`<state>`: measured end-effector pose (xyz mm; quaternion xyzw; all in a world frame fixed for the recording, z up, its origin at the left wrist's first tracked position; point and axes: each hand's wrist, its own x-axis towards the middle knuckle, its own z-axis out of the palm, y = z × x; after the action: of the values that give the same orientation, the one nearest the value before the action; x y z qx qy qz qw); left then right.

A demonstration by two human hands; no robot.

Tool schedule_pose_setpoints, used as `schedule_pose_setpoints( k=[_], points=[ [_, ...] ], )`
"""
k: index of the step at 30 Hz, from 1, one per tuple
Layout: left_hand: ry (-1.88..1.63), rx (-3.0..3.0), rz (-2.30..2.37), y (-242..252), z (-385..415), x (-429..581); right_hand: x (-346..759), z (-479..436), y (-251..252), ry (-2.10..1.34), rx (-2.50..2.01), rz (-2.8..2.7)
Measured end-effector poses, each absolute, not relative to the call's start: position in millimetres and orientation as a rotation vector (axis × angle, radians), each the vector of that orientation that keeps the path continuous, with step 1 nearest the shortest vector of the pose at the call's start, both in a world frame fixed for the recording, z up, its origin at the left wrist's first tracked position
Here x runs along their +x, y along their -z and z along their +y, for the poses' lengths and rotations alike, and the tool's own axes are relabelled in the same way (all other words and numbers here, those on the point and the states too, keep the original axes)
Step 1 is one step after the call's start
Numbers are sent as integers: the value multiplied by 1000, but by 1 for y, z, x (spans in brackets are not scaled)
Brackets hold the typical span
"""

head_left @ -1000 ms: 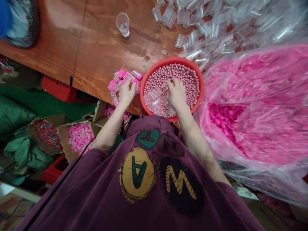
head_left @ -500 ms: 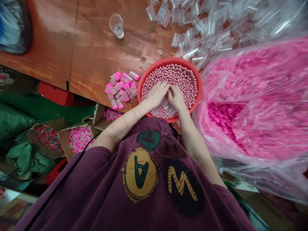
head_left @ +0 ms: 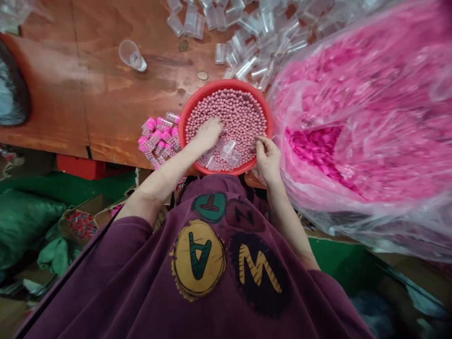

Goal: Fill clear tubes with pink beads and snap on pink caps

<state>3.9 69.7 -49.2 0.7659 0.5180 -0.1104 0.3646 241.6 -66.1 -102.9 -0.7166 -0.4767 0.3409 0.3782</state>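
Red basin (head_left: 226, 84) containing pink beads (head_left: 238, 110) and clear tubes (head_left: 229, 147).
The basin is round, wide-mouthed and upright, standing at the near edge of the wooden table (head_left: 106, 103). The beads are small, spherical and dull pink, spread in a broad bed across the interior. The tubes are transparent and lie loosely on the beads, clustered toward the near rim; individual contents are not discernible.

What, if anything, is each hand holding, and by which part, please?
I cannot tell: the left hand is over the pink beads, the right hand by the red basin; neither grip shows clearly.
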Motion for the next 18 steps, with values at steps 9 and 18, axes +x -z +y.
schedule_pose_setpoints(
  k=[9, 18],
  points=[
    [558, 2186, 1359, 37, 67, 15, 423, -116, 107, -424, -2370, -1053],
    [646, 2001, 1449, 35, 75, 30, 411, -38, 146, -545, -2679, -955]
  ],
)
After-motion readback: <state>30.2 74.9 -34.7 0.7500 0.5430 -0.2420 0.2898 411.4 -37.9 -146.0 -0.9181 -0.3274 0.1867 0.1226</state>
